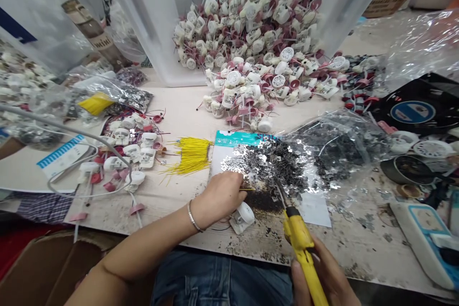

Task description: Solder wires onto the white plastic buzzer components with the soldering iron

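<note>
My left hand (218,196) is closed in a pinch on a thin yellow wire, right over the scorched patch of the bench, with a silver bangle on its wrist. A small white round part (243,216) lies just below that hand. My right hand (322,277) grips the yellow handle of a soldering iron (301,244), whose dark tip points up and left toward the pinched wire. A bundle of yellow wires (191,154) lies on the bench just above the left hand. A heap of small silver metal pieces (265,162) sits on a white sheet beside the iron's tip.
A big pile of white and pink parts (258,43) spills from a clear bin at the back. More white parts (125,150) lie at the left, with a grey cable (53,126). Plastic bags (340,148), a black fan (412,110) and a white power strip (426,239) are at right.
</note>
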The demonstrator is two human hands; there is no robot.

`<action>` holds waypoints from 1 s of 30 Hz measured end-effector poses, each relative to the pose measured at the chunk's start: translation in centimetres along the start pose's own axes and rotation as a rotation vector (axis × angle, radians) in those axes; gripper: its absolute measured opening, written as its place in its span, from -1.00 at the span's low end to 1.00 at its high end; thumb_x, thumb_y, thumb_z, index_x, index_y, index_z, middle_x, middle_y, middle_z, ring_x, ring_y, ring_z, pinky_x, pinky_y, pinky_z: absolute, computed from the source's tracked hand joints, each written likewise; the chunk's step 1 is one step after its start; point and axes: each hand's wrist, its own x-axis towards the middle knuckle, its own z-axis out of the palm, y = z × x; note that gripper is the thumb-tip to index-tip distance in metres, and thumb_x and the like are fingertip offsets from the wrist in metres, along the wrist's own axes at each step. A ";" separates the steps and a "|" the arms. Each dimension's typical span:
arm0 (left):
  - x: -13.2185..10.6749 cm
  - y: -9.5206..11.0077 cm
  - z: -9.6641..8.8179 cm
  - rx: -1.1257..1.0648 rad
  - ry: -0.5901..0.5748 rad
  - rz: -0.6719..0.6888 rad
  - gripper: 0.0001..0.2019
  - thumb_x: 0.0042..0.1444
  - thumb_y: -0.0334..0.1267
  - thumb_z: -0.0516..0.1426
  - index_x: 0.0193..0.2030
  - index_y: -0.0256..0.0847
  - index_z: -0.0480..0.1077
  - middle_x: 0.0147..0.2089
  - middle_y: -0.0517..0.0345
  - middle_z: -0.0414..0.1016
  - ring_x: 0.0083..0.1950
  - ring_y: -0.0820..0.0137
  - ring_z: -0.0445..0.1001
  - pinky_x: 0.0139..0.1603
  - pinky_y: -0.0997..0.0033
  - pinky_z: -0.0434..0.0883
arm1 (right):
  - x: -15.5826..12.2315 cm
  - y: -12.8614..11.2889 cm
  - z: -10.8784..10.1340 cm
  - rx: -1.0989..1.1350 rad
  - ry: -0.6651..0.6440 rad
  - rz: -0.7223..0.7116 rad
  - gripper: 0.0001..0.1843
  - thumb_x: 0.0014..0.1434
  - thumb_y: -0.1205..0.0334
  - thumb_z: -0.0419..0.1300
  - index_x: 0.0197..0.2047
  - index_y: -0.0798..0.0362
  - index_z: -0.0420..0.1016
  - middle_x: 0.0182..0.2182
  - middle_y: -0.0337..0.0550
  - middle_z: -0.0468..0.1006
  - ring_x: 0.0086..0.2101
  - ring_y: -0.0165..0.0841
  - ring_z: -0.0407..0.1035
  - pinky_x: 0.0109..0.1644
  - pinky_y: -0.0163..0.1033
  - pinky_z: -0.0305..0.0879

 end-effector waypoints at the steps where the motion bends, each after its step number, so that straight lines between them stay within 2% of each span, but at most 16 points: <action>1: -0.5 0.0 -0.3 -0.030 0.006 0.005 -0.85 0.06 -0.39 0.09 -0.41 -0.29 0.49 -0.44 0.04 0.53 -0.40 0.33 0.47 -0.40 0.43 0.33 | 0.3 -0.1 0.7 -0.004 0.005 -0.040 -0.60 -0.01 0.48 0.28 -0.09 -0.05 0.46 0.08 -0.20 0.45 -0.11 -0.28 0.51 -0.23 -0.33 0.54; 3: -1.4 0.3 -0.5 -0.130 0.017 0.053 -0.84 0.04 -0.46 0.09 -0.44 -0.28 0.50 -0.49 0.10 0.52 -0.47 0.41 0.43 -0.44 0.48 0.29 | 1.2 -0.4 2.1 -0.007 0.027 -0.120 -0.79 0.00 0.53 0.27 -0.31 0.04 0.48 0.09 -0.16 0.43 -0.10 -0.35 0.49 -0.24 -0.41 0.51; 6: -2.6 1.1 0.1 -0.354 0.084 0.228 -0.88 0.01 -0.49 0.16 -0.40 -0.28 0.53 -0.47 0.14 0.55 -0.47 0.46 0.44 -0.43 0.52 0.31 | 2.6 -1.3 4.0 0.043 0.150 -0.099 -0.80 -0.02 0.55 0.29 -0.43 0.09 0.39 0.06 -0.12 0.39 -0.07 -0.40 0.45 -0.16 -0.40 0.50; 8: -2.9 1.4 0.8 -0.536 0.204 0.327 -0.93 0.05 -0.44 0.21 -0.37 -0.29 0.55 -0.42 0.12 0.58 -0.40 0.46 0.48 -0.36 0.53 0.37 | 3.2 -1.9 4.8 0.127 0.139 -0.046 -0.77 -0.01 0.56 0.28 -0.45 0.09 0.34 0.05 -0.12 0.36 -0.04 -0.41 0.43 -0.09 -0.37 0.48; 10: -3.1 1.2 1.3 -0.682 0.344 0.339 -0.92 0.10 -0.39 0.21 -0.34 -0.30 0.55 -0.38 0.09 0.60 -0.37 0.47 0.51 -0.33 0.55 0.41 | 3.5 -2.3 5.1 0.192 0.122 -0.010 -0.73 -0.01 0.57 0.27 -0.47 0.08 0.28 0.03 -0.13 0.34 -0.01 -0.45 0.40 -0.01 -0.37 0.43; 12: -3.2 0.4 1.3 -0.722 0.457 0.311 -0.91 0.14 -0.37 0.19 -0.29 -0.30 0.54 -0.36 0.08 0.61 -0.36 0.48 0.53 -0.33 0.56 0.43 | 3.6 -2.3 5.4 0.167 0.095 -0.065 -0.73 -0.01 0.54 0.29 -0.46 0.07 0.27 0.04 -0.12 0.31 0.02 -0.47 0.35 0.02 -0.41 0.40; 15: -4.1 -1.3 0.6 -0.564 0.547 0.340 -0.87 0.19 -0.38 0.14 -0.17 -0.29 0.51 -0.32 0.06 0.58 -0.32 0.46 0.52 -0.31 0.53 0.46 | 3.7 -2.1 6.1 0.098 -0.045 -0.177 -0.84 0.06 0.46 0.25 -0.39 0.08 0.34 0.06 -0.07 0.27 0.02 -0.45 0.34 -0.04 -0.43 0.42; 18: -5.7 -3.6 -0.1 -0.267 0.566 0.452 -0.83 0.22 -0.41 0.09 -0.10 -0.28 0.47 -0.29 0.03 0.55 -0.30 0.43 0.48 -0.31 0.47 0.46 | 3.7 -1.8 6.7 0.075 -0.070 -0.151 -0.86 0.08 0.48 0.23 -0.38 0.08 0.37 0.05 -0.05 0.29 -0.03 -0.44 0.37 -0.10 -0.42 0.43; 20: -6.9 -4.9 0.0 -0.067 0.528 0.527 -0.78 0.22 -0.46 0.06 -0.04 -0.28 0.44 -0.31 0.04 0.54 -0.35 0.42 0.45 -0.35 0.43 0.44 | 3.8 -1.8 6.9 0.052 0.004 -0.066 -0.83 0.04 0.45 0.27 -0.42 0.07 0.34 0.02 -0.06 0.32 -0.04 -0.44 0.37 -0.10 -0.40 0.42; 22: -7.7 -5.7 0.7 0.013 0.484 0.571 -0.76 0.22 -0.47 0.05 0.00 -0.30 0.41 -0.39 0.08 0.53 -0.42 0.43 0.42 -0.39 0.43 0.42 | 3.9 -1.9 7.1 0.040 0.078 0.045 -0.80 0.03 0.40 0.30 -0.44 0.05 0.32 -0.03 -0.08 0.36 -0.03 -0.41 0.37 -0.08 -0.37 0.40; 24: -8.0 -5.5 1.7 -0.109 0.459 0.563 -0.80 0.23 -0.41 0.08 -0.03 -0.31 0.43 -0.40 0.09 0.53 -0.41 0.44 0.45 -0.38 0.47 0.44 | 4.1 -2.1 7.5 0.053 0.103 0.103 -0.79 0.03 0.36 0.31 -0.44 0.04 0.31 -0.07 -0.09 0.39 -0.02 -0.38 0.37 -0.07 -0.32 0.39; 26: -8.0 -4.6 2.8 -0.354 0.456 0.516 -0.85 0.22 -0.34 0.11 -0.14 -0.29 0.48 -0.39 0.06 0.55 -0.37 0.46 0.50 -0.34 0.52 0.46 | 4.2 -2.3 8.0 0.073 0.097 0.116 -0.81 0.04 0.35 0.30 -0.42 0.04 0.31 -0.07 -0.09 0.38 -0.02 -0.36 0.37 -0.07 -0.28 0.39; 28: -7.7 -3.3 3.4 -0.572 0.463 0.420 -0.86 0.21 -0.31 0.13 -0.26 -0.28 0.51 -0.37 0.04 0.56 -0.34 0.46 0.52 -0.32 0.55 0.48 | 4.3 -2.5 8.5 0.075 0.096 0.105 -0.82 0.05 0.36 0.28 -0.41 0.04 0.32 -0.05 -0.09 0.36 -0.03 -0.36 0.38 -0.07 -0.27 0.39; 30: -7.6 -2.6 3.6 -0.693 0.505 0.309 -0.86 0.18 -0.30 0.15 -0.34 -0.28 0.52 -0.39 0.05 0.55 -0.34 0.45 0.52 -0.31 0.53 0.49 | 4.3 -2.6 8.8 0.066 0.096 0.063 -0.83 0.06 0.39 0.27 -0.41 0.05 0.32 -0.04 -0.10 0.35 -0.04 -0.37 0.38 -0.09 -0.28 0.39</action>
